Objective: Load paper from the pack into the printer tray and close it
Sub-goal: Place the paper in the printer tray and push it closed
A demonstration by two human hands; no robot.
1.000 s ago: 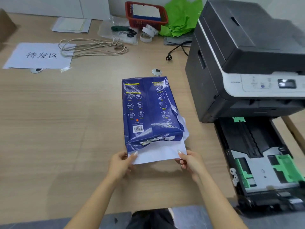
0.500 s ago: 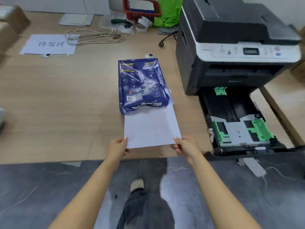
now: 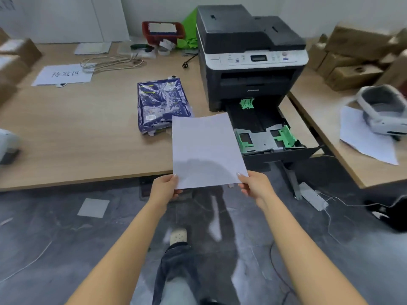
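Observation:
I hold a white stack of paper (image 3: 204,148) in the air above the table's front edge, fully clear of the pack. My left hand (image 3: 164,188) grips its near left corner and my right hand (image 3: 253,186) grips its near right corner. The blue paper pack (image 3: 160,104) lies on the wooden table (image 3: 77,133), its torn end toward me. To the right stands the black printer (image 3: 248,56). Its paper tray (image 3: 264,130) is pulled out, with green guides and no paper in it. The sheets' right edge overlaps the tray's left side in this view.
A labelled sheet (image 3: 63,74), coiled cable (image 3: 112,62), red basket (image 3: 163,31) and tape rolls lie at the table's back. Cardboard boxes (image 3: 356,56) and a white headset (image 3: 385,108) sit on the right table. A power strip (image 3: 312,194) and cords lie on the floor.
The paper slid out of the blue pack toward me and was lifted off the table, moving right toward the tray. My view backed away from the table.

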